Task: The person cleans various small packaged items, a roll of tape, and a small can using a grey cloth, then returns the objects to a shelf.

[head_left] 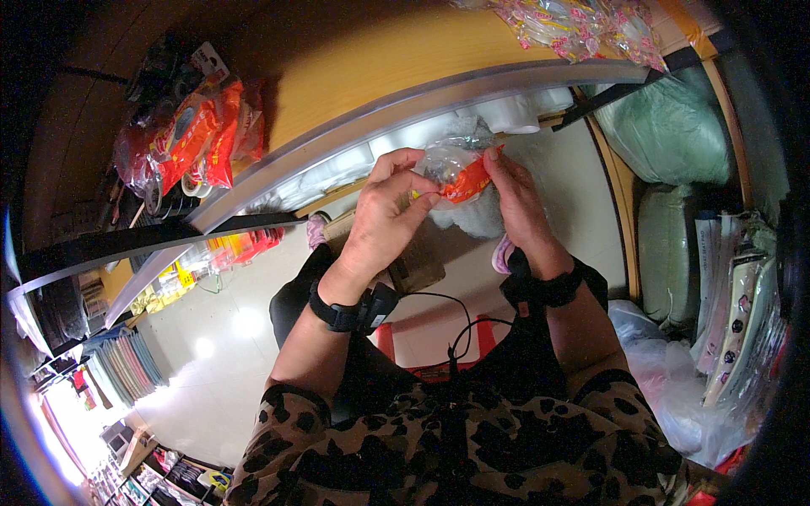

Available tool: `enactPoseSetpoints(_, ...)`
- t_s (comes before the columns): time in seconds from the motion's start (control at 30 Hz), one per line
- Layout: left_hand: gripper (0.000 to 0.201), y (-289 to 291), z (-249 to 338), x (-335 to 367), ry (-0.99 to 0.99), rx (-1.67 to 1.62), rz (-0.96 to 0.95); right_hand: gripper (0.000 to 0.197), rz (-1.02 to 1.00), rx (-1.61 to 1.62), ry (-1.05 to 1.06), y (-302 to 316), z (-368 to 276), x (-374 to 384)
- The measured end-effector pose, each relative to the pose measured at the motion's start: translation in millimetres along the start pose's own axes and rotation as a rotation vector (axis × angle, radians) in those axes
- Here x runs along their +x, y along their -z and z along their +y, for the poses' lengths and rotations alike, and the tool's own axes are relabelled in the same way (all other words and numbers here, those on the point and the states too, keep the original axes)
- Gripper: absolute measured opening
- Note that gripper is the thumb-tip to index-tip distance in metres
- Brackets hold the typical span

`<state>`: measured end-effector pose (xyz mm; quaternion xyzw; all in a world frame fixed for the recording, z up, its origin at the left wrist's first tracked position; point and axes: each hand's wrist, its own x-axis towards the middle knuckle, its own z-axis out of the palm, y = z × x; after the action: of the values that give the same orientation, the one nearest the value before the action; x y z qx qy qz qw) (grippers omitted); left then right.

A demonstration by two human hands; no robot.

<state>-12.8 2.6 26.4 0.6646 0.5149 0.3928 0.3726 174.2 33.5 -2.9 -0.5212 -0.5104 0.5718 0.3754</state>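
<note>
Between my hands, over my lap, is a clear plastic bag (447,158) with a red-orange printed part. My left hand (384,215) pinches its left side between thumb and fingertips. On the other side my right hand (519,202) grips the red-orange end, thumb on top and the other fingers partly hidden behind. What the bag contains, if anything, I cannot make out. Just beyond and below it, more crumpled clear plastic (477,219) shows, and I cannot tell whether it belongs to the same bag.
A wooden shelf (354,63) with a metal edge stands ahead, red packets (198,139) at its left and pink-printed wrappers (582,29) at its far right. White containers (510,114) sit beneath. A green bag (666,126) and plastic-wrapped goods (734,329) are at right.
</note>
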Motion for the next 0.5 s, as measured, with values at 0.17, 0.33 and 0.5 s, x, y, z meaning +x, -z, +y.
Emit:
enactPoseSetpoints(0.17, 0.007, 5, 3, 0, 0.135, -0.173, -0.064, 0.048, 0.008, -0.063, 0.011, 5, 9, 4)
enactPoseSetpoints(0.33, 0.007, 7, 2, 0, 0.198, -0.250, -0.104, 0.050, 0.013, -0.066, -0.016, 5, 10, 7)
enactPoseSetpoints(0.5, 0.007, 8, 1, 1, 0.209, -0.345, -0.112, 0.051, 0.055, -0.003, -0.046, 8, 12, 7)
